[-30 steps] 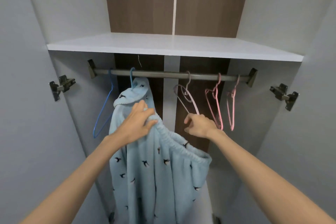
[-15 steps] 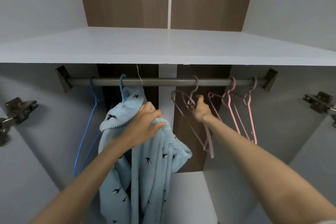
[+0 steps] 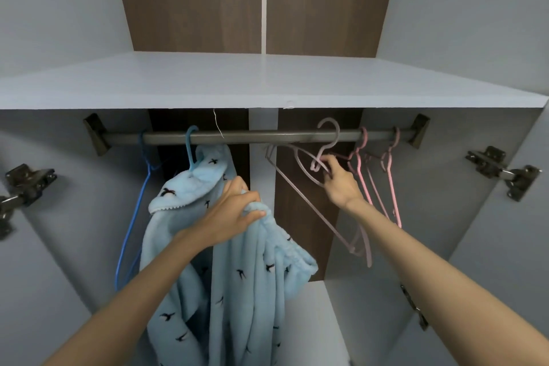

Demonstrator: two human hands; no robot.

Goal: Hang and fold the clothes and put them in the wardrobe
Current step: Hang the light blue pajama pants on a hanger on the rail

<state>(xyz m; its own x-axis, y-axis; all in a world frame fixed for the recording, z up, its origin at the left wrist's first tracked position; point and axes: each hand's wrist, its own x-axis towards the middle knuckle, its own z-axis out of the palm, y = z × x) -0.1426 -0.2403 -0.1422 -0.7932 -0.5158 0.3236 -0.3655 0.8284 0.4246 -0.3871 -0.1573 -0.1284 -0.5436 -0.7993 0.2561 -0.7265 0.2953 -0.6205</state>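
Observation:
A light blue fleece garment with small black birds [image 3: 190, 187] hangs from a blue hanger hook on the wardrobe rail [image 3: 255, 137]. My left hand [image 3: 234, 214] grips a bunched light blue piece of the same fabric [image 3: 267, 270], which droops below it. My right hand [image 3: 337, 180] holds the neck of a mauve hanger [image 3: 323, 151], whose hook is lifted just in front of the rail.
An empty blue hanger [image 3: 133, 217] hangs at the rail's left. Two pink hangers [image 3: 374, 187] hang at the right. A white shelf [image 3: 267, 83] spans above the rail. Door hinges [image 3: 502, 169] jut out on both sides.
My right hand has closed on the mauve hanger and raised its hook off the rail. The view has moved closer and upward. My left hand keeps its hold on the fabric.

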